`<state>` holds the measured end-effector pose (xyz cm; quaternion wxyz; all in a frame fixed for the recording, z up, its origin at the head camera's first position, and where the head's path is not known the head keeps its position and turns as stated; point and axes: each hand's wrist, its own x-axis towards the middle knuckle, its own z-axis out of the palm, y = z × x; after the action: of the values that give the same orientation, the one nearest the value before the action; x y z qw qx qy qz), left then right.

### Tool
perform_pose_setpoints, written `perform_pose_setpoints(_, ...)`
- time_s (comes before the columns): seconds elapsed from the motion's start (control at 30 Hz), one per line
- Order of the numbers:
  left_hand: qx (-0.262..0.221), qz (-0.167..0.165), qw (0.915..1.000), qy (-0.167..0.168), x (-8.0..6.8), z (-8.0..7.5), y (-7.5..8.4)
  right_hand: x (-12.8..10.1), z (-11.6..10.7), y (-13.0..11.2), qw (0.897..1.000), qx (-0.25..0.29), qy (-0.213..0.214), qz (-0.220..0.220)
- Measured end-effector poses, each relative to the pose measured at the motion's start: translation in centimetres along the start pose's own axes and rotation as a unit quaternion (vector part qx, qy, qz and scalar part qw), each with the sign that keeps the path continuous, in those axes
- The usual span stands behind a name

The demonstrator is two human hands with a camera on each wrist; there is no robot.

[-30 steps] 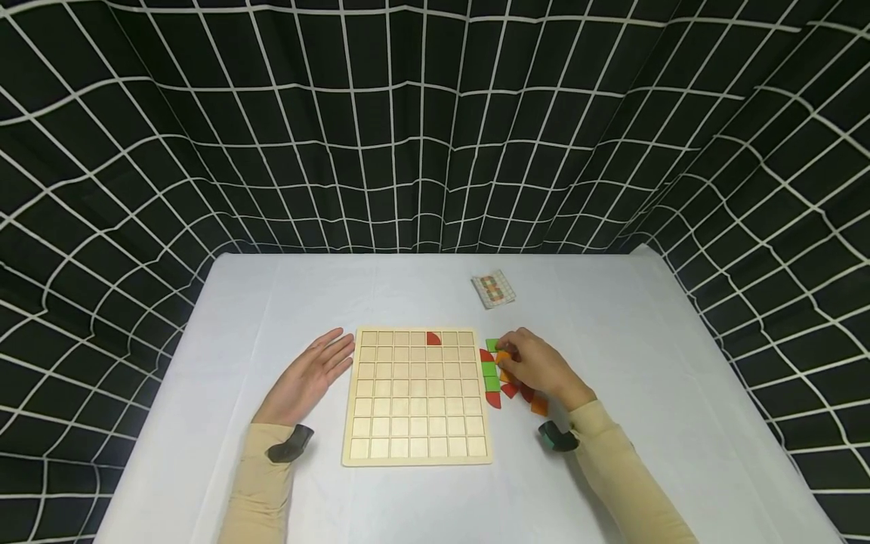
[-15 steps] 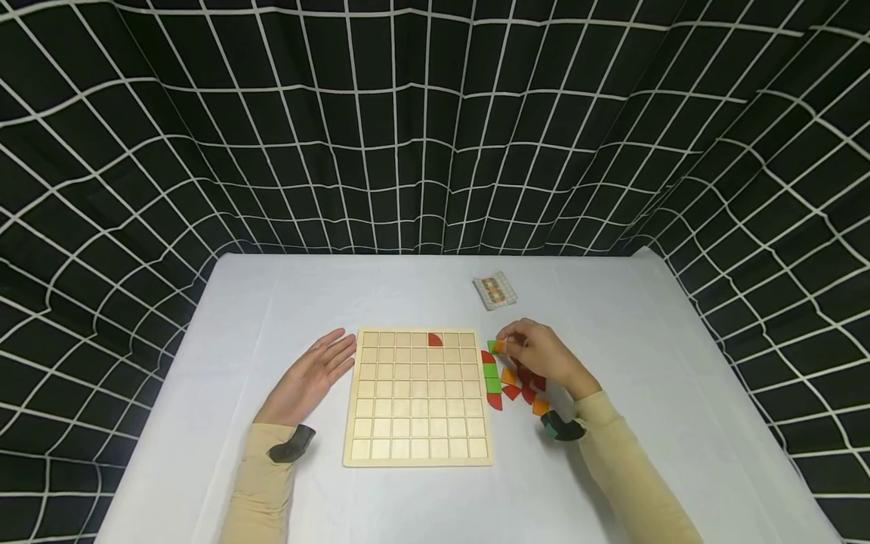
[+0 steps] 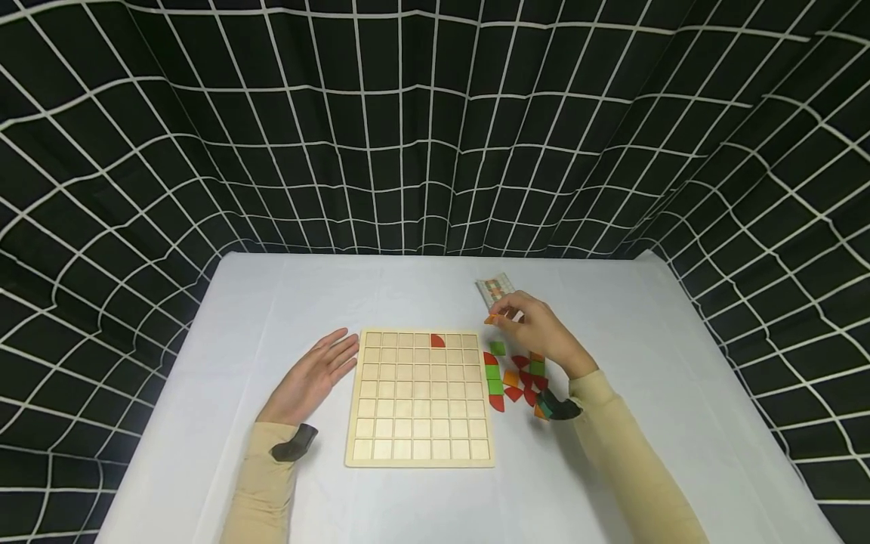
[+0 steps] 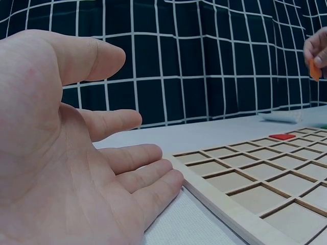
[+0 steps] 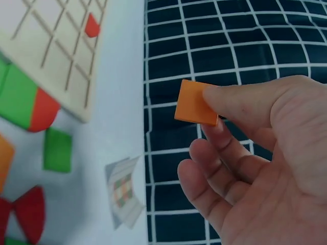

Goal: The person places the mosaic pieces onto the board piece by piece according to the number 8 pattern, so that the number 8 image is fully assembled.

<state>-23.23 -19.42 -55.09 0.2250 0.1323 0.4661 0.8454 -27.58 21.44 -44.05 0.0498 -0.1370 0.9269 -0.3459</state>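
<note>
One orange square point(image 5: 191, 103) pinched edgewise in right hand point(image 3: 542, 332), right of centre, prob keeping face clear; left hand point(image 3: 311, 381), lower left, straight-fingered beside board point(image 3: 403, 408), maybe steadying it.

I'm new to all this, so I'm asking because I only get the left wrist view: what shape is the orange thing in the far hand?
Observer: It's a square tile, pinched in the right hand.
Visitor: Any more like it?
Observer: Yes, another orange piece lies on the table, right of the board.
Visitor: And that pale thing at the back?
Observer: It has a coloured pattern printed on it.
</note>
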Motion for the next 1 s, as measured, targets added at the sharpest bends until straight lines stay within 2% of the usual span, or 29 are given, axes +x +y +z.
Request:
perform_pose_setpoints(0.37,-0.006,-0.005,0.9999,0.006,0.0,0.2,0.1,1.8,0.5,-3.1,0.999,0.027,-0.014,-0.033)
perform_pose_setpoints(0.73,-0.009,-0.003,0.9999,0.009,0.1,0.3,0.2,3.5,2.3,-4.9,0.997,0.028,-0.012,-0.069)
perform_pose_setpoints(1.0,-0.008,-0.003,0.9999,0.007,0.0,0.4,0.2,4.6,3.5,-5.8,0.997,0.03,-0.015,-0.075)
